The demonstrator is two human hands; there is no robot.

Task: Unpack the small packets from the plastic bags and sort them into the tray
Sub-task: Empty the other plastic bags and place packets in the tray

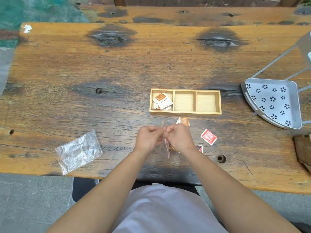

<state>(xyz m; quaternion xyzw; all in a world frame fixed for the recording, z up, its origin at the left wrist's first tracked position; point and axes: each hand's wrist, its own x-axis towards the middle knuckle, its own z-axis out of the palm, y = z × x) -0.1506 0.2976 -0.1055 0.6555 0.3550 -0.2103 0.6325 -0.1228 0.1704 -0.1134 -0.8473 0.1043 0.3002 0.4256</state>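
My left hand (149, 137) and my right hand (179, 137) meet in front of me, both pinching a clear zip bag (164, 148) that hangs between them. A wooden tray (185, 112) with three compartments lies just beyond. Its left compartment holds several orange-and-white packets (162, 100); the other two hold nothing. An orange packet (183, 121) lies loose between the tray and my right hand. A red packet (208, 136) lies to the right, and another red packet (200, 148) peeks out beside my right wrist. Something orange shows under my right wrist, mostly hidden.
A flat, crumpled clear bag (78, 151) lies near the table's front edge at the left. A grey metal corner rack (272, 102) with flower cut-outs stands at the right. The wooden table (101, 64) has knot holes.
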